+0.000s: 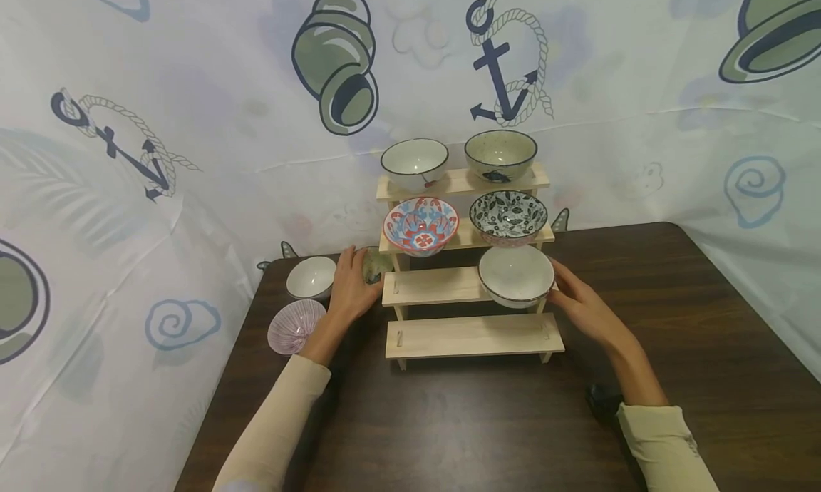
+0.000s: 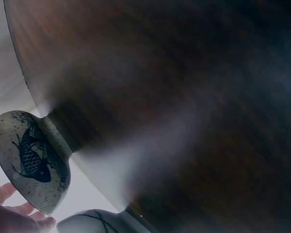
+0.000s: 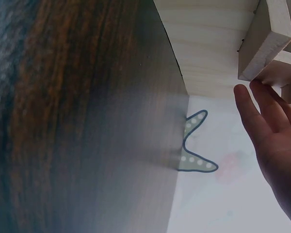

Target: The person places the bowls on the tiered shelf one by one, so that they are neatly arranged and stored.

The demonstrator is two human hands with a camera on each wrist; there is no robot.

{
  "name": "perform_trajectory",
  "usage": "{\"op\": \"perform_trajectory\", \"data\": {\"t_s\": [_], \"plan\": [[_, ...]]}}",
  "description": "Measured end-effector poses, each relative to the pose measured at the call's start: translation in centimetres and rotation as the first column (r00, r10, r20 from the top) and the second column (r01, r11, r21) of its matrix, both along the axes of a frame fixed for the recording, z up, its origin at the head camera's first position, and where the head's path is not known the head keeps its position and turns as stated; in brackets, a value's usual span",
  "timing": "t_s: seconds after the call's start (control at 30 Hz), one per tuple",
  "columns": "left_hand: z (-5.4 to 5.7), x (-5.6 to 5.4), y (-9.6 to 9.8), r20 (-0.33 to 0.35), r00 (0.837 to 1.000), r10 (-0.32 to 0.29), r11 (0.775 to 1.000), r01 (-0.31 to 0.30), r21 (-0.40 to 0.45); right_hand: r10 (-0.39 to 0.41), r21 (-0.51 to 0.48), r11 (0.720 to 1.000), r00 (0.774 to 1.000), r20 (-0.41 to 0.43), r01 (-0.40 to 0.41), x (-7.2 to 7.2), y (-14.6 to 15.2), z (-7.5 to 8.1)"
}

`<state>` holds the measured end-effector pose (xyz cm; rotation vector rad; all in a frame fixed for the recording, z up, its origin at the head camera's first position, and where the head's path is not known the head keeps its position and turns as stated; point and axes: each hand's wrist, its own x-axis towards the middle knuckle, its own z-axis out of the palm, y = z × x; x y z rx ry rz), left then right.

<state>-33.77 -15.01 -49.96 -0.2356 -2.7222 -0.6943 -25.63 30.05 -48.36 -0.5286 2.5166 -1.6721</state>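
Observation:
My left hand is at a speckled grey-green bowl with a dark blue fish, left of the wooden stand. Its fingers curl at that bowl's rim; the hand partly hides the bowl in the head view. My right hand is beside a white bowl with a dark rim, at the right end of a lower-middle tier. In the right wrist view, its fingers are extended and touch the end of the wooden stand. Whether they also touch the white bowl is unclear.
On the stand's upper tiers are a white bowl, a fish-patterned bowl, a red-and-blue bowl and a black-and-white leaf bowl. A white bowl and a purple striped bowl stand left on the dark table.

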Motion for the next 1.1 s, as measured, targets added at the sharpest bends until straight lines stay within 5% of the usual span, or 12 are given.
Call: {"op": "perform_trajectory", "data": {"t_s": [0.53, 1.1], "plan": [[-0.40, -0.90, -0.26, 0.104, 0.991, 0.079, 0.991, -0.066, -0.119, -0.001, 0.006, 1.000, 1.000, 0.000, 0.001, -0.17, 0.03, 0.08], [-0.56, -0.87, -0.41, 0.115, 0.990, 0.077, 0.995, -0.069, -0.070, 0.007, -0.006, 1.000, 1.000, -0.025, -0.007, -0.18, -0.06, -0.12]]}}
